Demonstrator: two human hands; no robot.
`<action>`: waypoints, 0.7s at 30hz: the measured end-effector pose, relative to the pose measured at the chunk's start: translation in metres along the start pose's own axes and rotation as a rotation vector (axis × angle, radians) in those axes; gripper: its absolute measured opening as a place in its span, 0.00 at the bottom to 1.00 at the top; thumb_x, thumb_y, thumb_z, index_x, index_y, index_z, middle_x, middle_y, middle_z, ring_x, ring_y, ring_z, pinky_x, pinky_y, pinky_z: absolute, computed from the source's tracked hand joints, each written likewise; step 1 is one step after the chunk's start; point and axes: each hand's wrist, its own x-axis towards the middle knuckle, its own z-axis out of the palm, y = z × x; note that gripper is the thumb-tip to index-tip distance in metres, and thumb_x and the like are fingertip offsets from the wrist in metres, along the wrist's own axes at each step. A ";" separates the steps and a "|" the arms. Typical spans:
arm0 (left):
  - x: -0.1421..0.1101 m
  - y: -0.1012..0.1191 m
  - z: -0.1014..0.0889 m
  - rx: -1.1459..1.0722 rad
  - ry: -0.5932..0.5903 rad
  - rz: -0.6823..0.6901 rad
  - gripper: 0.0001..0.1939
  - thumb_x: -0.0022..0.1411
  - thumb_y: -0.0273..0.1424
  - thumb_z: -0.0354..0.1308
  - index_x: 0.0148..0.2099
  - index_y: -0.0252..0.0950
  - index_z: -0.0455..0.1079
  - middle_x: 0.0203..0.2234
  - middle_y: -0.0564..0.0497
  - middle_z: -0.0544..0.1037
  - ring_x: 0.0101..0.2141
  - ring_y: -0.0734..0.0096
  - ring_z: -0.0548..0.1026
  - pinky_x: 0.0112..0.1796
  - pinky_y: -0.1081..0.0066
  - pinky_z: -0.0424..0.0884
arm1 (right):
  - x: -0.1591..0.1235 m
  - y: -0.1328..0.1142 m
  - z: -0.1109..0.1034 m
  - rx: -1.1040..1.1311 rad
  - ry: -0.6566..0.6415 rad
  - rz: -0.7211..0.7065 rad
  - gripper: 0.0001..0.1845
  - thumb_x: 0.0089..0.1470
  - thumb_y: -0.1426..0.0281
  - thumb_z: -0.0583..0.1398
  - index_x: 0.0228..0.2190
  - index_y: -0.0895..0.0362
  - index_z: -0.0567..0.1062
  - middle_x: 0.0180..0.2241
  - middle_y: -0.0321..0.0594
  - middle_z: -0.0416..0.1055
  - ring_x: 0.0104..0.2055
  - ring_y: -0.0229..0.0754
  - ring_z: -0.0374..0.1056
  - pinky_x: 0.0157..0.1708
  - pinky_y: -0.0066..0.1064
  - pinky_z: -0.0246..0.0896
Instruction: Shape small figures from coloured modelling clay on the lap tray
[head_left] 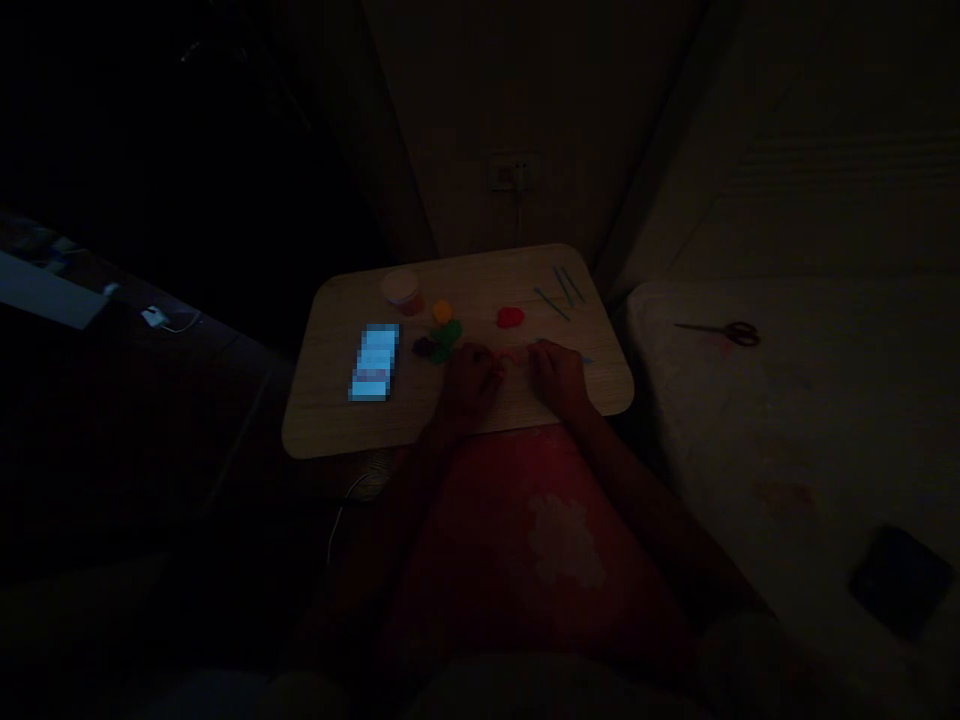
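Head view, dim light. Item: my left hand [471, 385], fingers curled inward, fingertips at a small orange-red piece [508, 358]; too dark to tell whether they pinch it. Item: my right hand [556, 376], half closed, just to the right of that piece; I cannot tell what, if anything, it grips. Item: the orange-red piece, lying between my two hands near the table's front edge. Item: a blue tool [588, 360], its end showing just beyond my right hand.

Beyond my hands: a bright red lump [510, 317]; left of it, a green lump [450, 332], a yellow-orange lump [442, 311] and a dark purple lump [424, 347], grouped close; behind these, a tub [403, 290] with a pale top. Far right, three thin teal sticks [553, 304], lying apart. Left, a phone [375, 362], screen lit. All rest on a pale wooden table [330, 425] with rounded corners.

Outermost: a wall socket [511, 173] behind; scissors [727, 331] on a pale surface [720, 420] to my right.
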 end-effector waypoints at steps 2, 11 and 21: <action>-0.001 -0.001 0.001 0.005 0.002 0.004 0.11 0.69 0.35 0.56 0.49 0.37 0.74 0.49 0.43 0.70 0.50 0.58 0.68 0.55 0.56 0.66 | 0.001 0.000 0.000 0.018 0.001 -0.017 0.21 0.65 0.59 0.56 0.23 0.55 0.75 0.25 0.40 0.75 0.29 0.41 0.68 0.31 0.32 0.62; -0.001 -0.002 0.002 0.022 0.012 0.023 0.11 0.69 0.35 0.55 0.49 0.37 0.74 0.48 0.44 0.70 0.50 0.58 0.68 0.55 0.57 0.65 | -0.002 0.004 0.001 0.127 0.015 -0.022 0.11 0.59 0.67 0.61 0.36 0.54 0.85 0.38 0.43 0.83 0.39 0.45 0.78 0.41 0.35 0.71; -0.001 -0.003 0.002 0.004 0.001 0.014 0.13 0.69 0.35 0.56 0.52 0.38 0.74 0.49 0.43 0.70 0.50 0.57 0.68 0.55 0.56 0.66 | -0.002 0.011 0.004 0.112 -0.065 0.005 0.08 0.56 0.66 0.65 0.34 0.54 0.84 0.34 0.42 0.83 0.34 0.44 0.78 0.36 0.34 0.71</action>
